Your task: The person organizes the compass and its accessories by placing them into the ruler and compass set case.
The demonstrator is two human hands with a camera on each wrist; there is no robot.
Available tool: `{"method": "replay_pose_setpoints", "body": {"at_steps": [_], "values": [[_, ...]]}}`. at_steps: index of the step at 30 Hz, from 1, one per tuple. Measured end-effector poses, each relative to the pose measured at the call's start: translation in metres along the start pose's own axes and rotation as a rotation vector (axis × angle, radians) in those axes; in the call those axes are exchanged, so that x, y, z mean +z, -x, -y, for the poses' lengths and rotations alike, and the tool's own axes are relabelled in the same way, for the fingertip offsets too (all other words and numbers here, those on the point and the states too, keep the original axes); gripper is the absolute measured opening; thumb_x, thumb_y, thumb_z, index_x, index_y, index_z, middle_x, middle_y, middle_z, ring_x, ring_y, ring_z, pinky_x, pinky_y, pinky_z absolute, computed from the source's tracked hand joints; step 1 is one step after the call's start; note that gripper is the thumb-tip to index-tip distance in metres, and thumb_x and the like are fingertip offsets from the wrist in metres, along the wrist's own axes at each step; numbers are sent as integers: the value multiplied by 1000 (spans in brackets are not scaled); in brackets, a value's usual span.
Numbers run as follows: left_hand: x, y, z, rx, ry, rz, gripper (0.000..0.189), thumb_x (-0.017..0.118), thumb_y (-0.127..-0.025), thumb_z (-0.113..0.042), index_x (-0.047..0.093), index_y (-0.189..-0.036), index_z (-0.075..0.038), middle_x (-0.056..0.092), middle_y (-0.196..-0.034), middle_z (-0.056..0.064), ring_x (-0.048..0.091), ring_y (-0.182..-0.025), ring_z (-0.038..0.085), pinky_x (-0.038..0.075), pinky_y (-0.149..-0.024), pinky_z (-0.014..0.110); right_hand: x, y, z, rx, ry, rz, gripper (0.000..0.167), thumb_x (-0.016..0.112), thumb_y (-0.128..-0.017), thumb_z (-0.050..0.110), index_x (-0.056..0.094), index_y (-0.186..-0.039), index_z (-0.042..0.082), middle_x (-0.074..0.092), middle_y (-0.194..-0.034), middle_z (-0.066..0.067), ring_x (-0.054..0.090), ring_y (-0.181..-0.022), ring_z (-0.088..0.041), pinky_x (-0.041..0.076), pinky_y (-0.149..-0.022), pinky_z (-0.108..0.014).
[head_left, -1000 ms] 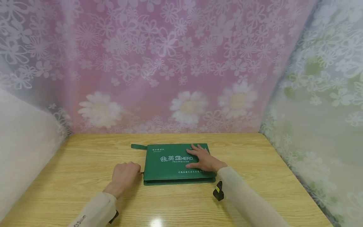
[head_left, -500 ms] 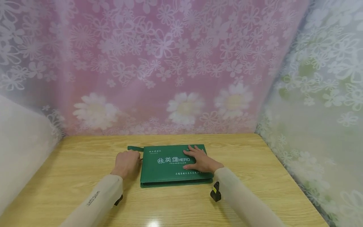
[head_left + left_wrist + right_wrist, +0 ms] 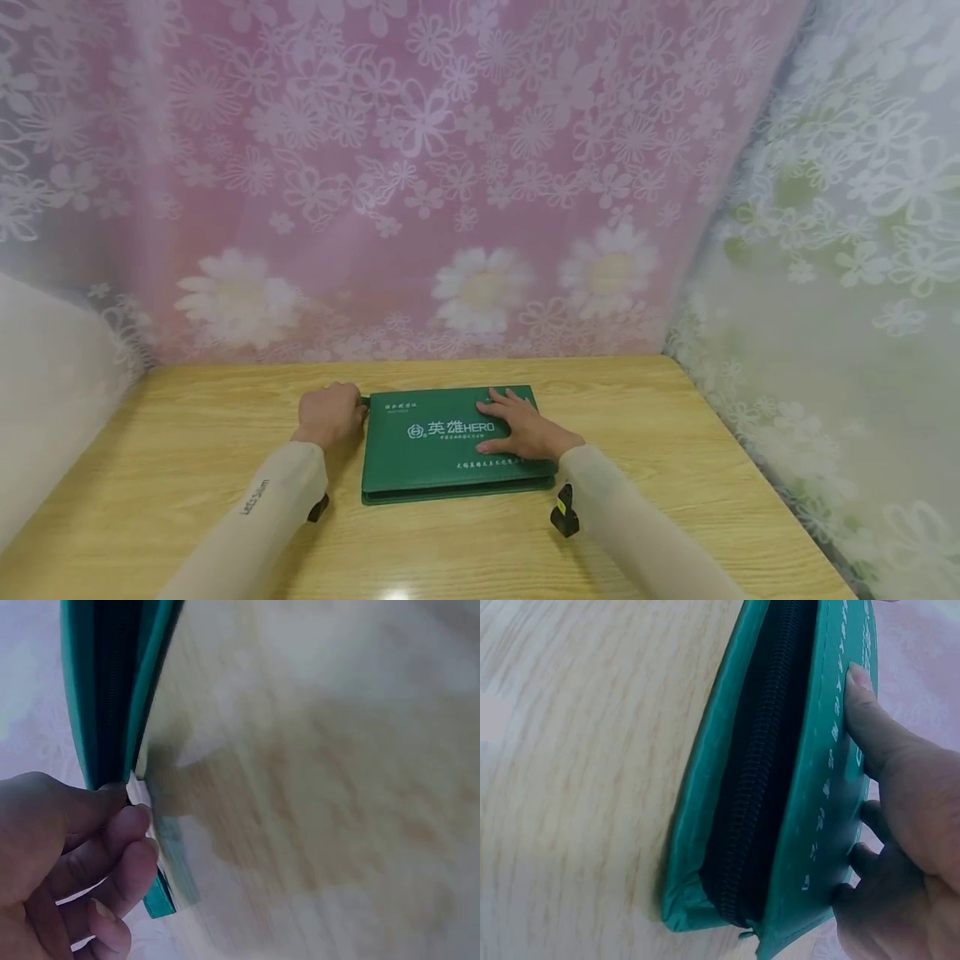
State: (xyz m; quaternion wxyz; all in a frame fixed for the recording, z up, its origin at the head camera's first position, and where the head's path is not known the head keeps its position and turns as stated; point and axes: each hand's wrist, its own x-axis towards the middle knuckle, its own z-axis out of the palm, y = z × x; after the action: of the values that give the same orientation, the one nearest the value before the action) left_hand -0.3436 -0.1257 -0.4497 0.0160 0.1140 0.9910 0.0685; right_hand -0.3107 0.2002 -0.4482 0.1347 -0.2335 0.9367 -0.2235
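Observation:
A green zip case [image 3: 420,458] with white lettering lies flat on the table. My left hand [image 3: 330,414] is at its far left corner, thumb and forefinger pinching the zipper pull, which the fingers mostly hide. In the left wrist view, the black zipper [image 3: 112,690] runs along the case's side up to those fingertips, and a green wrist strap [image 3: 159,898] shows just past them. With fingers spread, my right hand [image 3: 525,429] rests on the right part of the lid. The right wrist view shows closed zipper teeth [image 3: 757,765] along the front edge.
The wood-grain table [image 3: 465,550] extends around the case on all sides. Flower-patterned curtains [image 3: 480,192] hang behind the table and at its sides. A small black device [image 3: 564,510] is strapped under my right wrist.
My left hand has slid away from me along the case's left side, from near the front corner to the far corner by the strap. The right hand stays on the lid.

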Motion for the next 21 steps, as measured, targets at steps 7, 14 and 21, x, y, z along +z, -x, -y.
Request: {"method": "replay_pose_setpoints", "body": {"at_steps": [7, 14, 21], "values": [[2, -3, 6, 6, 11, 10, 17, 64, -92, -23, 71, -79, -13, 57, -61, -1, 52, -51, 16, 43, -48, 34, 6, 1, 3, -16, -23, 2, 75, 68, -86, 42, 36, -148, 13, 14, -157, -14, 4, -142, -38, 7, -110, -59], [1, -5, 4, 18, 11, -2, 16, 65, -92, -22, 71, -80, -12, 56, -60, -1, 52, -51, 16, 43, -47, 34, 2, 0, 3, 5, 8, 10, 75, 67, -86, 43, 36, -148, 14, 15, -157, -13, 5, -143, -37, 8, -111, -58], [0, -5, 3, 17, 32, -56, 17, 58, -93, -20, 59, -97, -4, 56, -64, 6, 50, -48, 19, 41, -43, 35, -2, 2, 6, 20, 68, -32, 74, 68, -86, 43, 40, -147, 13, 20, -155, -16, 12, -141, -39, 15, -110, -57]]}}
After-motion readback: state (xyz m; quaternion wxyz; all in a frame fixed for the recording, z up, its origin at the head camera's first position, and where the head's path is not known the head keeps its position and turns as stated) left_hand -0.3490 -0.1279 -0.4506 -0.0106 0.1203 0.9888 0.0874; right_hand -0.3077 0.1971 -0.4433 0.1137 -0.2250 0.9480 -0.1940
